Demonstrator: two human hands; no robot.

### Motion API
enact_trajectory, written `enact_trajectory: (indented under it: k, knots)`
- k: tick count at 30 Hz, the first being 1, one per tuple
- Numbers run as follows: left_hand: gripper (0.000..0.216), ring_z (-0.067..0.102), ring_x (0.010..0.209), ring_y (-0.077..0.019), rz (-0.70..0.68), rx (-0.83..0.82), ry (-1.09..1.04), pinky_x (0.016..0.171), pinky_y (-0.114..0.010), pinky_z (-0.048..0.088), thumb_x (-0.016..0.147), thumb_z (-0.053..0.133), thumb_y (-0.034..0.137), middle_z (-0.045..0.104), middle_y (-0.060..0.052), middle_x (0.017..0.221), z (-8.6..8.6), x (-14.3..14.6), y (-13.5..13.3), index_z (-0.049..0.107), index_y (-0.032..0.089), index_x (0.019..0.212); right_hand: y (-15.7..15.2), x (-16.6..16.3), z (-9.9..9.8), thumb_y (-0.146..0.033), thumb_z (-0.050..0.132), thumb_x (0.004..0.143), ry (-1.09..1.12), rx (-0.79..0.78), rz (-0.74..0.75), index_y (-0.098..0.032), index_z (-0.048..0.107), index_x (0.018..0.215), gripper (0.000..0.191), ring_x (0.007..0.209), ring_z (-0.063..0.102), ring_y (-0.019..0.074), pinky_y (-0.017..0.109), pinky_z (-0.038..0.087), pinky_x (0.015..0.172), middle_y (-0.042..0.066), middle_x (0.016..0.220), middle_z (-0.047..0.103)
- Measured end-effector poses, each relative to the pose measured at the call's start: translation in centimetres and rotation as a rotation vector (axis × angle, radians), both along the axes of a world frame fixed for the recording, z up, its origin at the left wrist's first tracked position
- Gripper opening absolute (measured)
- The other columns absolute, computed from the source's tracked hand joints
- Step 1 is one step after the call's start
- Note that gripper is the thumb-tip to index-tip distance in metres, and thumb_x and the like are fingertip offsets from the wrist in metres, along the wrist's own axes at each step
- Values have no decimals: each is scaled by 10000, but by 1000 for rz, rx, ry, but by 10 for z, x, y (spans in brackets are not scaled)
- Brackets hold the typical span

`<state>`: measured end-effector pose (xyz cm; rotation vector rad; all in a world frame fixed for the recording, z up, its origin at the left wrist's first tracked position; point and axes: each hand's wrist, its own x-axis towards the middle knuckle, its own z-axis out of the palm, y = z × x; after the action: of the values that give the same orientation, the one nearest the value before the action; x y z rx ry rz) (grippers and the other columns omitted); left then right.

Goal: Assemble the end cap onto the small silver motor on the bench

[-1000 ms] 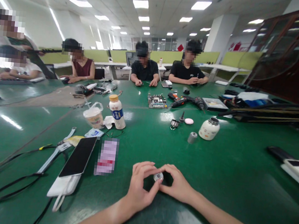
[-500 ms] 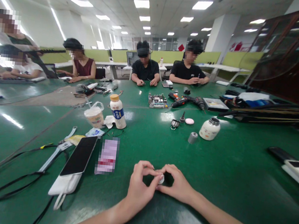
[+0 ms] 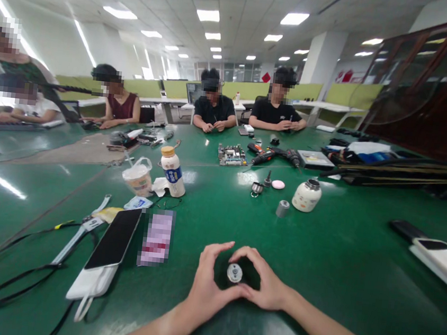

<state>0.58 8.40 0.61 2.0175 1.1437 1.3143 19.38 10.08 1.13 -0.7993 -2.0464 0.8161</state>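
My left hand (image 3: 205, 288) and my right hand (image 3: 269, 287) rest on the green table (image 3: 337, 264) close in front of me. Their curled fingers and thumbs form a ring. Inside that ring sits a small round silver part (image 3: 234, 272), face up, held at the thumbs and fingertips of both hands. The index fingertips arch over it without meeting.
To the left lie a phone on a white power bank (image 3: 114, 238), a blurred card (image 3: 156, 236) and black cables (image 3: 16, 273). Farther out stand a milk bottle (image 3: 172, 172), a bagged cup (image 3: 138, 178), a white flask (image 3: 306, 195) and a grey cylinder (image 3: 282, 208). Several people sit across the table.
My fingertips, pinched together over the part half a second ago, have spread apart, so its round face shows. Both hands sit slightly lower in view.
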Motion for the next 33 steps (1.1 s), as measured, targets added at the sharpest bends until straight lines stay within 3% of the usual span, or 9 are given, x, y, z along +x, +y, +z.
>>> enact_trajectory:
  k: [2, 4, 8, 13, 20, 23, 26, 33]
  knots:
    - [828, 577, 1119, -297, 9, -46, 47, 948, -472, 470, 555, 892, 436, 601, -109, 1211, -2, -2, 0, 479, 235, 1244, 0, 3, 3, -344, 567, 830, 54, 13, 38, -214, 552, 1128, 325, 1002, 565, 250, 410, 412, 888, 75, 1074, 624]
    - [667, 590, 1088, -309, 16, -97, 111, 919, -483, 481, 568, 887, 424, 633, -99, 1136, -4, -3, -1, 564, 228, 1117, -1, 2, 7, -343, 497, 900, 50, 25, 33, -231, 595, 1108, 255, 1013, 580, 242, 422, 392, 907, 63, 1063, 651]
    - [317, 604, 1066, -315, 15, -152, 219, 890, -484, 487, 656, 847, 326, 677, -79, 1032, -3, -6, -4, 642, 218, 873, -5, -3, 19, -314, 587, 908, -81, 42, -86, -280, 697, 993, 143, 952, 614, 206, 403, 385, 890, 25, 990, 703]
    - [296, 619, 1029, -304, 8, -148, 235, 859, -456, 500, 661, 844, 346, 692, -69, 983, -1, -5, -4, 656, 215, 847, -7, -5, 34, -314, 696, 845, -185, 32, -196, -295, 750, 837, 57, 931, 612, 210, 399, 401, 863, 21, 953, 714]
    - [313, 602, 1048, -305, -12, -158, 271, 882, -460, 478, 657, 848, 352, 686, -69, 1012, 1, -6, -3, 654, 214, 861, -7, -7, 48, -287, 647, 893, -235, 109, -180, -283, 729, 829, 104, 967, 606, 212, 397, 397, 892, 11, 939, 710]
    - [342, 601, 1041, -304, -2, -162, 267, 880, -453, 477, 644, 856, 359, 680, -80, 1027, 1, -6, -5, 647, 203, 866, -3, 8, 51, -344, 607, 919, -175, 112, -249, -271, 729, 861, 153, 953, 613, 220, 407, 413, 885, 31, 935, 710]
    - [342, 594, 1051, -304, -6, -169, 265, 886, -447, 471, 648, 855, 352, 678, -81, 1033, 2, -6, -5, 645, 204, 874, 1, 37, 42, -427, 603, 907, -211, 101, -342, -287, 750, 859, 209, 982, 606, 249, 448, 417, 897, 52, 983, 705]
    - [327, 584, 1052, -305, -25, -178, 266, 894, -458, 454, 673, 838, 349, 672, -73, 1033, 3, -3, -3, 642, 216, 898, -5, 81, -7, -404, 686, 845, -425, 93, -405, -361, 773, 862, 99, 1049, 595, 292, 522, 411, 915, 45, 1080, 691]
